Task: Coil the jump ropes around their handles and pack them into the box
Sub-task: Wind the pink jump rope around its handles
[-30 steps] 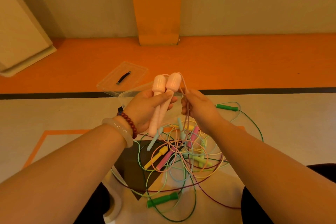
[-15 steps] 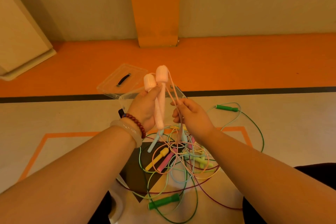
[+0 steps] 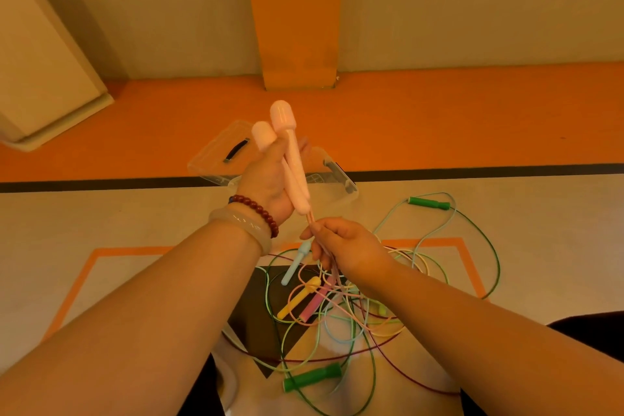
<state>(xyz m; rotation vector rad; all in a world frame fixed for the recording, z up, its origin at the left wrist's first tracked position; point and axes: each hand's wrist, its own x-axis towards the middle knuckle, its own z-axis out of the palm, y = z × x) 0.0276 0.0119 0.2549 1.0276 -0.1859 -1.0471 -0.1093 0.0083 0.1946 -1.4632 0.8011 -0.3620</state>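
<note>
Item: 2 pink handles [image 3: 287, 152], frame centre, which I see gripped together in the left hand [image 3: 266, 186]. The right hand [image 3: 347, 246] pinches their cord [image 3: 312, 224] taut for coiling. Clear box [image 3: 337, 179] lies behind.

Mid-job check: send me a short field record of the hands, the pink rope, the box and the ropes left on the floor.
left hand: grips both pink handles together, raised, bulb ends up
right hand: fingers pinch the pink cord just below those handles
coiling: no wraps visible on the handles
box: clear, on the floor, largely hidden behind the left hand
lid: off, lying left of the box
loose ropes: tangled on the floor below the hands; green handle, yellow handle, blue handle show
</note>
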